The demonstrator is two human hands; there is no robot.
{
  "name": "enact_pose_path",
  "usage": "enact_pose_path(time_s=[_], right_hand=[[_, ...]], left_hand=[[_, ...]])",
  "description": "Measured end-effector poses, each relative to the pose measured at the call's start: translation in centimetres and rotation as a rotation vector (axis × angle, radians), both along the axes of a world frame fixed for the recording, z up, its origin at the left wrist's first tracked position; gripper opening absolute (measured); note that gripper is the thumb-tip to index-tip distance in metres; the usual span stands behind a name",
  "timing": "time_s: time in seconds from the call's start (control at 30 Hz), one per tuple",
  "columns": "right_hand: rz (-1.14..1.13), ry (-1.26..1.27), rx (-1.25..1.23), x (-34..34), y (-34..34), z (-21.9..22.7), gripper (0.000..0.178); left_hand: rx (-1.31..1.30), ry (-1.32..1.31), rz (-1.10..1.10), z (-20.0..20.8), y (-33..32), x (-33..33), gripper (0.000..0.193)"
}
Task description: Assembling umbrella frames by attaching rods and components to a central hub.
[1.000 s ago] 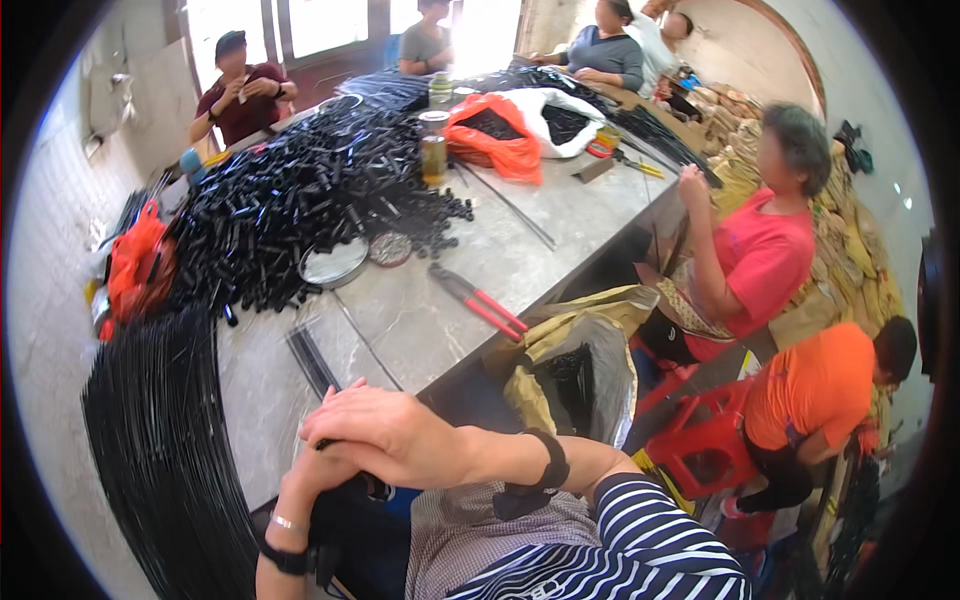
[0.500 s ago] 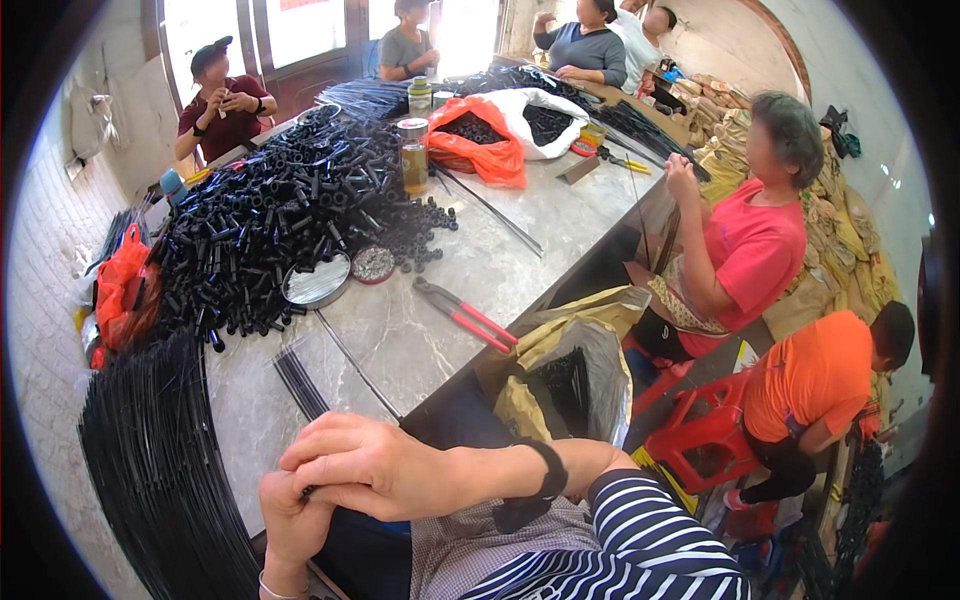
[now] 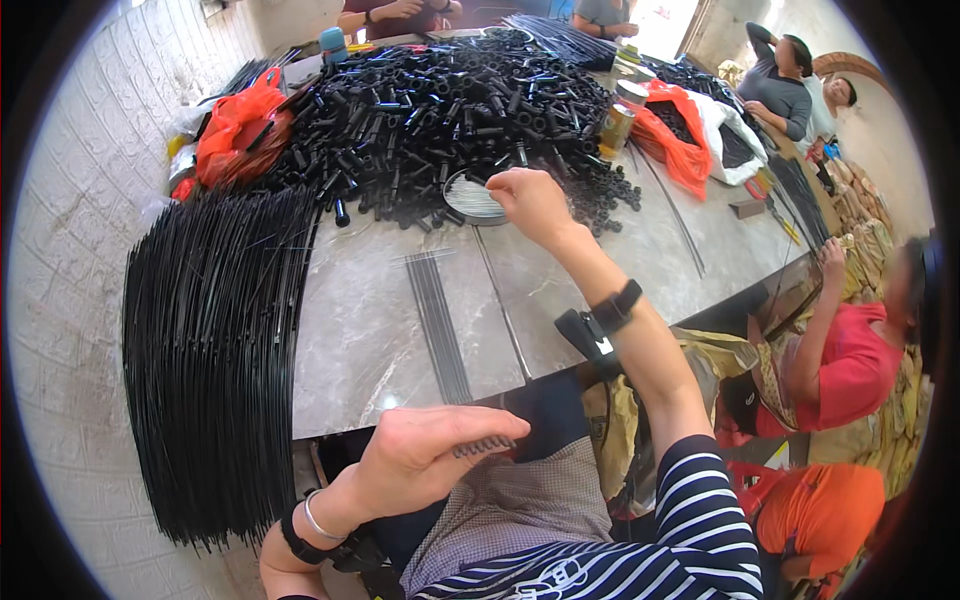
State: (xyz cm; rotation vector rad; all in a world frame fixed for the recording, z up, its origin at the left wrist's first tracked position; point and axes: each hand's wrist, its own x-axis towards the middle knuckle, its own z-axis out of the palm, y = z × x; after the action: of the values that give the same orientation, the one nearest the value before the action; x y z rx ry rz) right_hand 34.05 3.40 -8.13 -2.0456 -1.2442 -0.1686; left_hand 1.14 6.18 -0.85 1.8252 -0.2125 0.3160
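Note:
My right hand reaches out over the table, its fingers pinched at the right rim of a round dish of thin whitish pins. Whatever lies between those fingertips is hidden. Close to my body, my left hand is closed around a dark ribbed piece, like a short coil or a row of small rings. Several thin black rods lie side by side on the table between my hands and the dish. To their right runs a longer single rod.
Behind the dish rises a heap of black tubular parts. A thick sheaf of black rods hangs over the table's left front edge. Orange and white bags stand at back right. A co-worker in pink sits at right.
My right hand has left my left hand and stretched forward to the dish. The ribbed dark piece now shows in my left hand. The whole view has swung to the left.

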Motion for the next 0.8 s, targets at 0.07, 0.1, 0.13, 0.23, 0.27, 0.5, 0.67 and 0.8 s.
enact_pose_path(time_s=[0.07,0.1,0.13,0.23,0.27,0.5,0.67,0.8], right_hand=[[-0.065,-0.148,-0.167,0.0,2.0,-1.1,0.018],[-0.087,-0.22,-0.279,0.1,2.7,-1.5,0.014],[-0.084,-0.22,-0.278,0.6,3.1,-2.1,0.014],[-0.084,-0.342,-0.381,1.5,3.6,-3.4,0.013],[-0.103,-0.386,-0.363,1.5,3.8,-3.7,0.012],[-0.141,-0.306,-0.239,0.9,3.3,-2.6,0.009],[0.003,0.023,0.057,-1.5,0.0,2.2,0.01],[0.272,0.301,0.187,-9.4,-6.7,9.5,0.01]], left_hand=[[-0.014,0.006,0.016,-0.1,0.1,-0.1,0.025],[-0.009,-0.005,0.015,-0.1,0.1,-0.1,0.025],[-0.004,-0.019,0.012,-0.2,0.2,0.0,0.024],[-0.009,-0.049,0.013,-0.4,0.2,0.3,0.024],[-0.007,-0.049,0.015,-0.4,0.2,0.3,0.024],[0.026,-0.016,0.051,-0.1,-0.3,0.0,0.022],[0.039,0.01,0.08,-0.2,-0.8,0.2,0.021],[0.119,-0.027,0.147,0.0,-1.2,0.1,0.019]])
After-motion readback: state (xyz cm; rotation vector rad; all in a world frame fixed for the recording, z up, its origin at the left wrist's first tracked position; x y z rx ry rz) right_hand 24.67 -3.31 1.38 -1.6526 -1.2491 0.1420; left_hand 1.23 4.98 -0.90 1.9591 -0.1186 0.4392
